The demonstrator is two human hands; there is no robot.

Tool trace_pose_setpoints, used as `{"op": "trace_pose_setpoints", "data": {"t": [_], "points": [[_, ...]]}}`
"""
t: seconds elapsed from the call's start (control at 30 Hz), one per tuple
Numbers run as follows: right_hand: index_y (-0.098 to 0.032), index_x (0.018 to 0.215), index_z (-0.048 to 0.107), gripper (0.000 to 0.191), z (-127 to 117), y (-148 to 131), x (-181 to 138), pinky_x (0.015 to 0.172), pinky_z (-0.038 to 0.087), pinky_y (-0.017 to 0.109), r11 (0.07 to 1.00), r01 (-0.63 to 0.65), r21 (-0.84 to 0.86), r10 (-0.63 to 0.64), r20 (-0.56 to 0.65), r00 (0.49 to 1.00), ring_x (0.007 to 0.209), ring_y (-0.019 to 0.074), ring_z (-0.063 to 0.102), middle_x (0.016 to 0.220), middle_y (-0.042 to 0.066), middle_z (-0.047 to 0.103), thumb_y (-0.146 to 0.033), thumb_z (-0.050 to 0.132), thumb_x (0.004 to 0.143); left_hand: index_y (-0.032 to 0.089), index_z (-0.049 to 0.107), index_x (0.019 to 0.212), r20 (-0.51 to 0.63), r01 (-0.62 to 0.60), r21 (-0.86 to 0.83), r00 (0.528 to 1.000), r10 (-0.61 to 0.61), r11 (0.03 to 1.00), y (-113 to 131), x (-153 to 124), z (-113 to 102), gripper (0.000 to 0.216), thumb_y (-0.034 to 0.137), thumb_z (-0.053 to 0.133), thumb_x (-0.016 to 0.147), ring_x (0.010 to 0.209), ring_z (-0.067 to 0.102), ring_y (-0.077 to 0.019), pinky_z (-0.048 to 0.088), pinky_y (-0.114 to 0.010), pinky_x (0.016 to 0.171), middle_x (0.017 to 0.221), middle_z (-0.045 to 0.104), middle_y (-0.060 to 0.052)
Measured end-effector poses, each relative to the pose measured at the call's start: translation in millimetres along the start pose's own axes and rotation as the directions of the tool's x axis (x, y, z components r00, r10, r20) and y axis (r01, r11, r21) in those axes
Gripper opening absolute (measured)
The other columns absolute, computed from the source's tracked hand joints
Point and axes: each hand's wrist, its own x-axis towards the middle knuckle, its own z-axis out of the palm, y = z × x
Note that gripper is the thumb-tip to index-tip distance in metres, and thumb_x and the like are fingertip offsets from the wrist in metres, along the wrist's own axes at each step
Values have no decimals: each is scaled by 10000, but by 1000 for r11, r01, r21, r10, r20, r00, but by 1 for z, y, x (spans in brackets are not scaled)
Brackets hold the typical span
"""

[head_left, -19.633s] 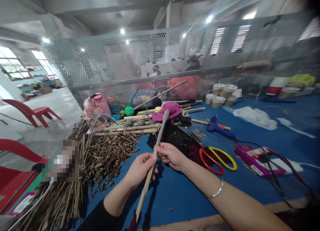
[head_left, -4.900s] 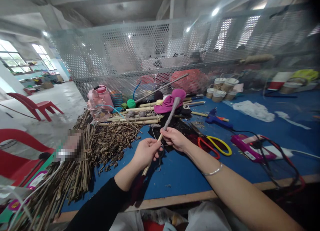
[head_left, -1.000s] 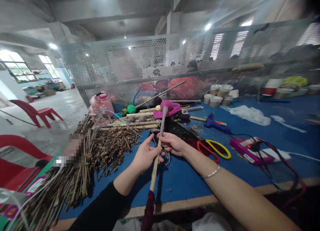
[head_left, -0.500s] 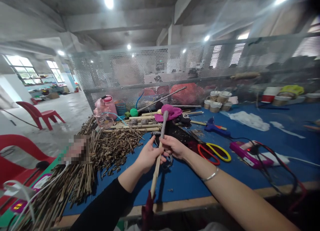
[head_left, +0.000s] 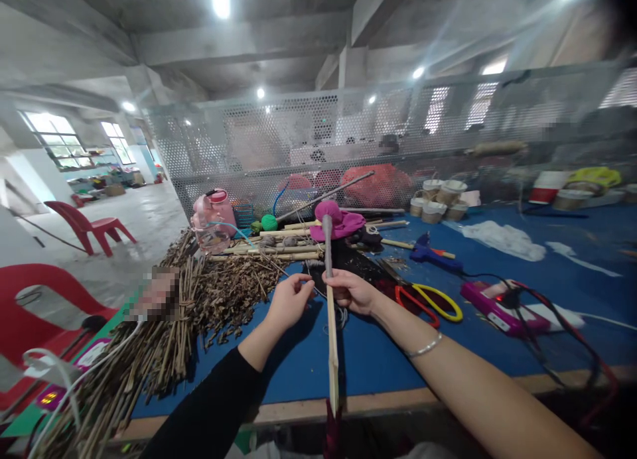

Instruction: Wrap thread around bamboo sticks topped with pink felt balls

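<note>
My right hand (head_left: 352, 292) pinches a pale wooden stick (head_left: 332, 339) near its middle. The stick's far part is wrapped in grey (head_left: 327, 243), and a dark red piece (head_left: 331, 432) covers its near end. Just left of the stick is my left hand (head_left: 291, 303), apart from it, with thumb and fingers curled together; I cannot make out whether something thin is between them. Past the stick's grey tip lies magenta cloth (head_left: 348, 225). Scissors (head_left: 432, 303) with red and yellow handles lie right of my right hand.
Bundled dried stalks (head_left: 169, 339) cover the table's left side. Behind them stand a pink jug (head_left: 219, 213) and a green ball (head_left: 269, 222). To the right are a blue glue gun (head_left: 432, 255), a purple power strip (head_left: 490, 306) and paper cups (head_left: 432, 210). A perforated metal screen (head_left: 279, 137) borders the back.
My left hand has let go of the stick and moved slightly left. The stick's near end has swung right, making it more upright in view. My right hand keeps its grip.
</note>
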Motion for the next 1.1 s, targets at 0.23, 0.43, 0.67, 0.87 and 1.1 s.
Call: {"op": "trace_pose_setpoints", "data": {"t": [0.23, 0.43, 0.67, 0.87, 1.1], "points": [[-169, 741, 455, 229, 8, 2, -2, 314, 80, 161, 995, 27, -101, -17, 103, 995, 335, 18, 151, 422, -119, 275, -243, 651, 648, 159, 518, 982, -251, 23, -253, 964, -88, 967, 10, 27, 14, 297, 240, 582, 704, 594, 539, -84, 391, -163, 449, 793, 584, -26], [-172, 730, 454, 217, 10, 2, -3, 305, 105, 169, 980, 59, -188, -42, 91, 995, 308, 25, 183, 399, -121, 307, -241, 636, 634, 144, 525, 899, -190, 83, -374, 968, -163, 924, 14, 46, 20, 255, 226, 592, 667, 374, 342, -26, 212, -154, 342, 596, 471, 47], [-176, 740, 450, 171, 7, 2, -3, 312, 100, 171, 978, 62, -199, -36, 134, 990, 317, 29, 167, 402, -121, 292, -233, 594, 668, 159, 543, 791, -123, 99, -333, 981, -147, 938, 2, 37, 26, 215, 316, 605, 657, 305, 245, -34, 175, -173, 342, 417, 324, 104], [-163, 731, 474, 119, 4, 1, -2, 316, 138, 177, 949, 106, -297, -83, 89, 993, 324, 34, 231, 425, -104, 336, -202, 560, 657, 132, 574, 679, -157, 84, -230, 980, -122, 970, -17, 35, 38, 180, 272, 661, 607, 440, 458, -72, 359, -190, 452, 514, 526, 19], [-155, 684, 473, 105, 5, -3, -2, 328, 148, 176, 927, 107, -358, -115, 0, 993, 333, 30, 250, 428, -97, 364, -152, 525, 593, 149, 566, 802, -258, -18, -92, 966, -6, 996, -19, 33, 25, 237, 73, 605, 581, 556, 516, -88, 417, -201, 554, 652, 567, 7]]}}
